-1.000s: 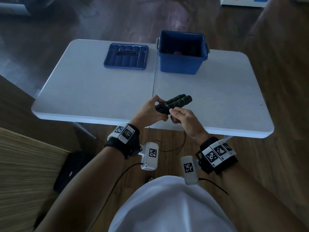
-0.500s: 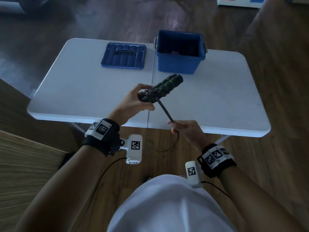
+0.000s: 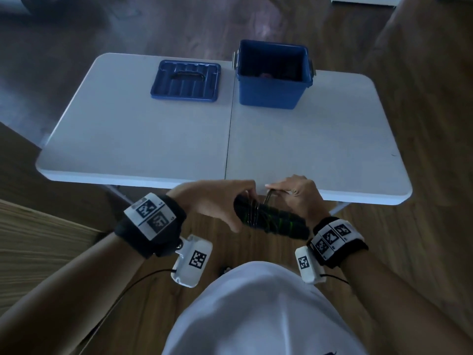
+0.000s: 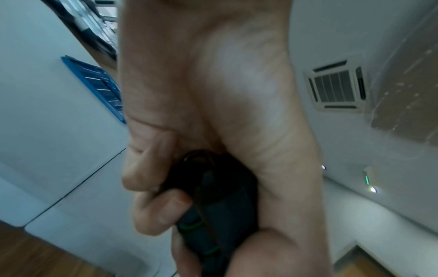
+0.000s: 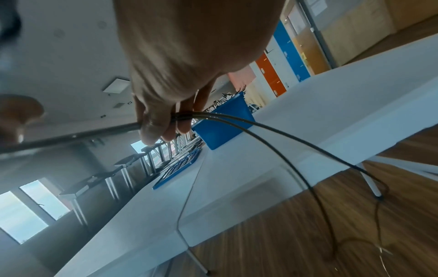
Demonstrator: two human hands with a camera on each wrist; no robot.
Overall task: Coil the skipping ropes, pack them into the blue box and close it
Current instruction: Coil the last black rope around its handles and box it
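Note:
My left hand (image 3: 225,203) grips two black rope handles with green rings (image 3: 271,221) held together, just in front of the table's near edge; the left wrist view shows the fingers (image 4: 151,180) curled round the handles (image 4: 213,215). Several turns of thin dark cord (image 3: 253,213) wrap the handles. My right hand (image 3: 294,193) pinches the cord (image 5: 180,115) beside the handles, and its loose part (image 5: 296,155) hangs toward the floor. The open blue box (image 3: 272,90) stands at the table's far side, something lying in its bottom. Its blue lid (image 3: 185,80) lies flat to the left.
The white folding table (image 3: 153,139) has a centre seam and bare room between me and the box. Wooden floor lies below my hands. A wooden panel (image 3: 38,242) stands at the lower left.
Both hands have come back toward my body. The handles swung from pointing away at the box to lying across in front of me, and my right hand rose to the cord beside them.

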